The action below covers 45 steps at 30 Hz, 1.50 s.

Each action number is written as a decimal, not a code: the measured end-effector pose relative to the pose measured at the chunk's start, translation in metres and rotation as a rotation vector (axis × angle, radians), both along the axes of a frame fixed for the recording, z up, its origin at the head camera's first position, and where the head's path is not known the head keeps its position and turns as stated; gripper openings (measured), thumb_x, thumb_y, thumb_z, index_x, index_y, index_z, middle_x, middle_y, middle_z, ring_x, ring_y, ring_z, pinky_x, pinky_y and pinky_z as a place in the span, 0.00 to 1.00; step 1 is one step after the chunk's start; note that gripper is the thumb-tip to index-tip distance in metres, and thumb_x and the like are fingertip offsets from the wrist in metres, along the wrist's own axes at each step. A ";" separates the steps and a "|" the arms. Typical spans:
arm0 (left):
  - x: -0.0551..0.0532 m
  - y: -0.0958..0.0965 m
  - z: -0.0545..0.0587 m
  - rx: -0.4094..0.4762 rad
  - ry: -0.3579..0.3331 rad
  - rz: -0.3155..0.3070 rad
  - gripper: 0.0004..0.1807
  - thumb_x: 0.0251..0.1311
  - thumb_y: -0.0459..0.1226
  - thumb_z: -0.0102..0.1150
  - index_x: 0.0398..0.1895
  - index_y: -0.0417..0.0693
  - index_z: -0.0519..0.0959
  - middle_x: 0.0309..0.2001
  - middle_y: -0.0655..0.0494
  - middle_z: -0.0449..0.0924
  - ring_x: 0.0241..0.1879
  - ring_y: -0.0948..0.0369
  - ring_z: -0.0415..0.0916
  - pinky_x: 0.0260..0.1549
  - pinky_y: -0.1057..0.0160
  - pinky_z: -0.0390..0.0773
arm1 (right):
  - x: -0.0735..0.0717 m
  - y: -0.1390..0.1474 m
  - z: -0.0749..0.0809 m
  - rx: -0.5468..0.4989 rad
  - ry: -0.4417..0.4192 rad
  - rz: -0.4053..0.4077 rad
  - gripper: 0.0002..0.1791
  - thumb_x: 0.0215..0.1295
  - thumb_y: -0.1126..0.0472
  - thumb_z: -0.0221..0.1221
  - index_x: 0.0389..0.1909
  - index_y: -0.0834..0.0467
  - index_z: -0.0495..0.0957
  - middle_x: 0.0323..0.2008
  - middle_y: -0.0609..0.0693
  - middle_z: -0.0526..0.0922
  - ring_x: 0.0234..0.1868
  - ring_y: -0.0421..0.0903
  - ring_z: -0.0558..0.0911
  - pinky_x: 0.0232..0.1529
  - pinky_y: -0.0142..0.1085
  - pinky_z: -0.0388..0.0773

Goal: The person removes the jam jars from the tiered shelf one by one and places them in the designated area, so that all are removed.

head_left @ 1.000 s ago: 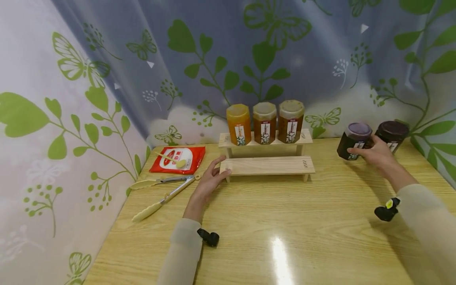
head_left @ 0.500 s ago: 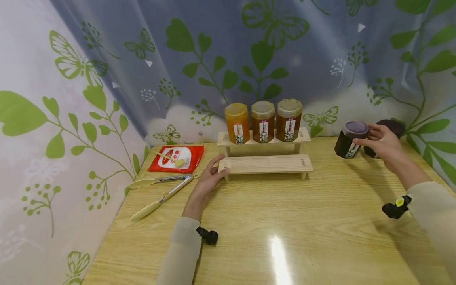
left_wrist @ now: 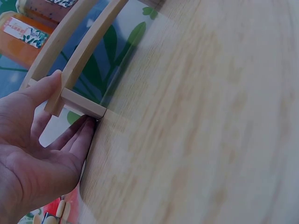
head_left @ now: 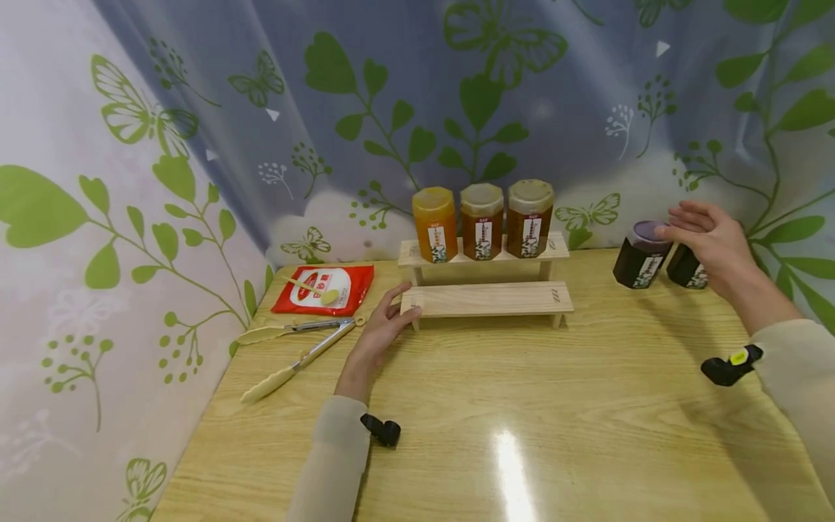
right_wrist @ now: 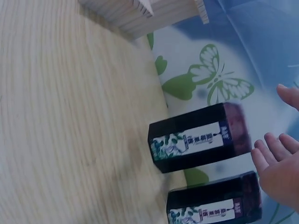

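Note:
A two-tier wooden rack (head_left: 489, 299) stands against the curtain. My left hand (head_left: 377, 337) grips the left end of its lower tier; the left wrist view shows the thumb on the board and the fingers by the leg (left_wrist: 83, 103). Over at the right, two dark jam jars with purple lids stand upright side by side, the left one (head_left: 636, 264) and the right one (head_left: 686, 268). My right hand (head_left: 723, 250) is raised at lid height with its fingers extended, holding nothing. It hides the right jar's lid in the head view; in the right wrist view both jars' labels show.
On the upper tier stand an orange jar (head_left: 434, 226) and two amber jars, one in the middle (head_left: 481, 226) and one at the right (head_left: 530, 226). A red-and-white packet (head_left: 355, 286) with a small spoon (head_left: 327, 297) on it and tongs (head_left: 320, 353) lie on the left.
My right hand has let go of the left dark jar and lifted up and to the right. The left hand stays on the rack.

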<state>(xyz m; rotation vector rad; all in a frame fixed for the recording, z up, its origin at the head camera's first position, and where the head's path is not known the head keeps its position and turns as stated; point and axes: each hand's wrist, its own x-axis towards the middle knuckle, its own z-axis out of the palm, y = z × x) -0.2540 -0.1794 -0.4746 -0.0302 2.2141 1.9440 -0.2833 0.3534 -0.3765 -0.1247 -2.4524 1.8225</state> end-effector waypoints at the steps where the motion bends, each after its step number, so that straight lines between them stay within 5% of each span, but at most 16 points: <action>1: 0.000 0.000 0.000 -0.002 0.000 0.001 0.36 0.68 0.50 0.69 0.77 0.72 0.66 0.79 0.51 0.58 0.78 0.50 0.57 0.73 0.41 0.62 | 0.000 -0.001 0.001 -0.033 0.013 0.006 0.47 0.72 0.51 0.65 0.84 0.48 0.49 0.72 0.36 0.68 0.74 0.39 0.64 0.77 0.33 0.54; 4: -0.001 -0.001 0.000 -0.005 0.003 0.001 0.36 0.68 0.50 0.69 0.77 0.73 0.66 0.79 0.51 0.58 0.78 0.50 0.56 0.73 0.42 0.62 | -0.001 -0.008 0.002 -0.158 0.056 0.040 0.43 0.72 0.57 0.66 0.82 0.47 0.55 0.65 0.34 0.72 0.73 0.40 0.65 0.77 0.30 0.52; 8: -0.001 -0.001 -0.001 0.001 0.011 -0.005 0.36 0.68 0.50 0.68 0.77 0.72 0.66 0.78 0.49 0.58 0.78 0.49 0.56 0.72 0.41 0.62 | -0.001 -0.019 0.002 -0.316 0.097 0.126 0.36 0.73 0.63 0.64 0.77 0.47 0.61 0.64 0.38 0.74 0.65 0.35 0.73 0.70 0.28 0.62; 13: -0.001 -0.001 -0.002 0.000 0.017 -0.012 0.36 0.68 0.50 0.68 0.77 0.72 0.65 0.79 0.50 0.56 0.78 0.49 0.55 0.72 0.40 0.61 | -0.002 -0.036 0.003 -0.383 0.092 0.218 0.33 0.76 0.64 0.60 0.76 0.48 0.59 0.66 0.43 0.72 0.56 0.30 0.78 0.67 0.32 0.66; 25: 0.000 -0.001 -0.003 0.011 0.016 0.001 0.34 0.67 0.50 0.69 0.75 0.75 0.68 0.79 0.55 0.58 0.77 0.51 0.58 0.72 0.43 0.63 | -0.007 -0.085 0.006 -0.360 0.046 0.319 0.37 0.77 0.62 0.59 0.81 0.52 0.54 0.72 0.50 0.69 0.61 0.34 0.77 0.76 0.43 0.58; 33: 0.000 -0.001 -0.002 0.001 0.016 0.001 0.32 0.67 0.51 0.68 0.73 0.79 0.69 0.77 0.54 0.60 0.76 0.51 0.59 0.73 0.43 0.62 | -0.015 -0.112 0.009 -0.308 0.034 0.324 0.39 0.77 0.59 0.61 0.82 0.52 0.54 0.78 0.59 0.61 0.69 0.43 0.71 0.77 0.46 0.56; 45: 0.001 -0.002 -0.001 -0.007 0.017 -0.005 0.34 0.67 0.51 0.69 0.74 0.77 0.68 0.79 0.54 0.57 0.79 0.50 0.54 0.74 0.43 0.60 | -0.023 -0.157 0.004 -0.256 -0.003 0.318 0.43 0.74 0.59 0.63 0.82 0.54 0.51 0.77 0.59 0.58 0.76 0.53 0.61 0.76 0.51 0.56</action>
